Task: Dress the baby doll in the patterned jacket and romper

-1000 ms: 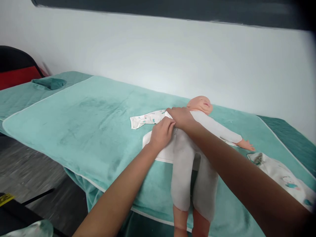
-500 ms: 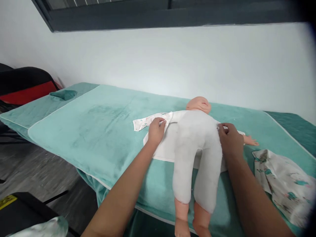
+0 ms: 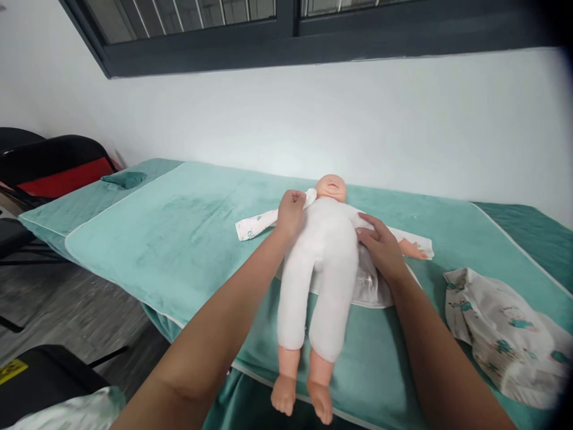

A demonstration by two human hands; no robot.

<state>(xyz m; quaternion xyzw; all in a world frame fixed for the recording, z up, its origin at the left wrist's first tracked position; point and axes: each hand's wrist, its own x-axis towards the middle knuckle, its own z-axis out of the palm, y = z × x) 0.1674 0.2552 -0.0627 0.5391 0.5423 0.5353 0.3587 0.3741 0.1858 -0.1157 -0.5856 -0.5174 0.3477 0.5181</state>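
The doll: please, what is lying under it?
Under the doll lies a white garment; its sleeves and lower part show past the body. A light green cover is beneath both. What lies directly below the back is covered and cannot be seen.

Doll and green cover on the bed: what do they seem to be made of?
Doll: the head and feet look like smooth vinyl or soft plastic, judging by the moulded toes; the white legs look like matte, padded cloth, softly rounded, filling unseen.
Green cover: velvety plush, probably synthetic, since its brushed pile shows lighter and darker patches.
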